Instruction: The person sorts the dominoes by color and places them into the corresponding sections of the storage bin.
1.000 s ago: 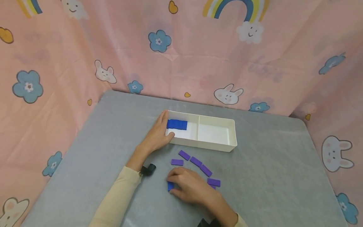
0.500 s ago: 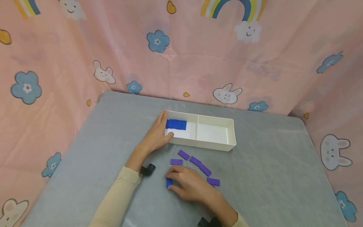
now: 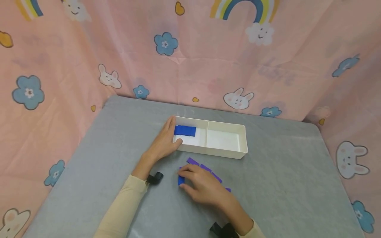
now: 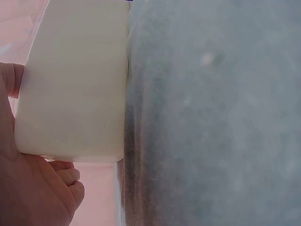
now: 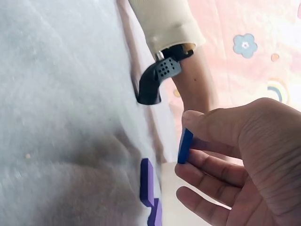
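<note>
In the head view, the left hand (image 3: 162, 142) grasps the left end of the white box (image 3: 212, 153), probably steadying it; blue tiles (image 3: 186, 130) lie in its left compartment, purple tiles (image 3: 217, 178) nearer on the desk (image 3: 282, 191).

Left wrist: the thumb overlaps the rim, other fingers bent.

Right wrist: the right hand's (image 5: 235, 155) fingers part only enough to pinch the single blue tile (image 5: 185, 146) end to end.

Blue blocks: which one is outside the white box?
The blue block pinched by the right hand; the other blue blocks in view lie side by side inside the white box.
</note>
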A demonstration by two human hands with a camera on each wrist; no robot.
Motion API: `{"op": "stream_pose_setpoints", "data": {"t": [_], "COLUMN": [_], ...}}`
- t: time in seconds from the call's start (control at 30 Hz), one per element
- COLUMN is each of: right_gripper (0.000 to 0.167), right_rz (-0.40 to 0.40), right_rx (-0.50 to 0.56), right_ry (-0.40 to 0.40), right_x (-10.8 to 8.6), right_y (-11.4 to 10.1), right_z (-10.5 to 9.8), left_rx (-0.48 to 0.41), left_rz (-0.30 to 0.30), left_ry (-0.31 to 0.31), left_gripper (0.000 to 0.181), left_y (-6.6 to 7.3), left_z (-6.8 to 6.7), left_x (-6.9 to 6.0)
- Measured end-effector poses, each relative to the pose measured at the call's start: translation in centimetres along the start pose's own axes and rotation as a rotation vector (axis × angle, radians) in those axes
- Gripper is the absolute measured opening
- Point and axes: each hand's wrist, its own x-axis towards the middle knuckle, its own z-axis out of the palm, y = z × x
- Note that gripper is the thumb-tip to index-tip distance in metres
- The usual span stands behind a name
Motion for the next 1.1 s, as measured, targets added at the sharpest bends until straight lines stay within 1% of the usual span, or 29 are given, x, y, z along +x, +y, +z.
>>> {"op": "stream_pose_setpoints", "data": {"t": [0.1,0.23,0.43,0.63,0.93,1.1], "right_gripper": [0.037,0.036,0.037,0.037,0.042,0.041], "right_rz": [-0.012,-0.041,-0.025,-0.047,-0.032,-0.048], "right_rx": [-0.01,0.006,0.052,0.064,0.012,-0.004], "right_ry": [0.037,0.09,0.12,0.163,0.161,0.195], "right_x": [-0.1,0.1,0.4,0.9,1.6,2.0], "right_y": [0.4,0.7,0.8,1.4,2.3,2.8], "right_z": [-0.4,-0.8,-1.6,-2.7,-3.9,-4.4], "left_rx": [0.0,0.001,0.005,0.001,-0.005,-0.003], "left_rz": [0.015,0.025,0.018,0.016,0.006,0.01], "left_ry": [0.001,0.005,0.002,0.012,0.007,0.005], "left_gripper": [0.097,0.097,0.096,0.096,0.097,0.098], "left_y": [0.1,0.1,0.0,-0.1,-0.3,-0.4], "left_z": [0.1,0.1,-0.1,-0.1,-0.1,0.1], "left_x": [0.2,0.2,0.2,0.2,0.0,0.0]}}
